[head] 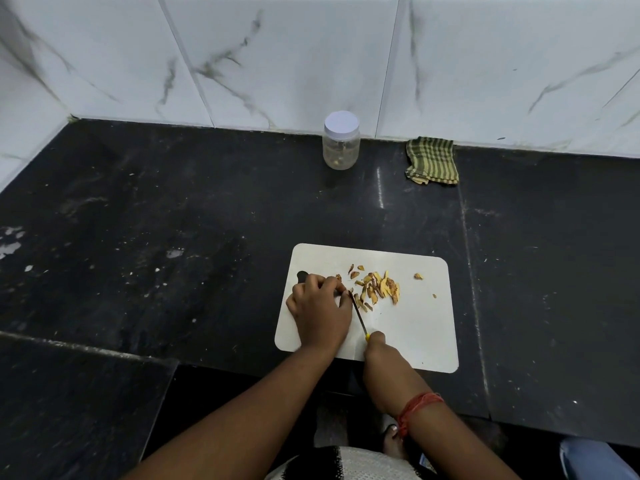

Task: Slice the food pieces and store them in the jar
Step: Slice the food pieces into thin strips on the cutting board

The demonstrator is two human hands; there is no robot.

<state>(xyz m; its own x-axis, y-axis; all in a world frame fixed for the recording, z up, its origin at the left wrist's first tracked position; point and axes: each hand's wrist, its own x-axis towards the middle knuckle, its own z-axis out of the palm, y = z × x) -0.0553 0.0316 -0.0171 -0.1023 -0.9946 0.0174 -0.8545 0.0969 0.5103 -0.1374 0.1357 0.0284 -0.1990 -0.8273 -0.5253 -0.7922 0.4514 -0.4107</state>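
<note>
We've got our left hand [320, 311] pinching a food piece on the cutting board [415, 327], right hand [377, 344] grip wrapped around the knife [358, 315], slices [377, 287] piled beside, jar [341, 140] well back on the desk [173, 220].

Bare forearms; red thread band [417, 407] on right wrist

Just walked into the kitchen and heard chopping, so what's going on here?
A person is slicing small food pieces on a white cutting board on the black counter. The left hand pins a piece down while the right hand works a yellow-handled knife beside it. A pile of cut slices lies on the board. The jar stands by the wall, lid on, next to a green striped cloth.
</note>
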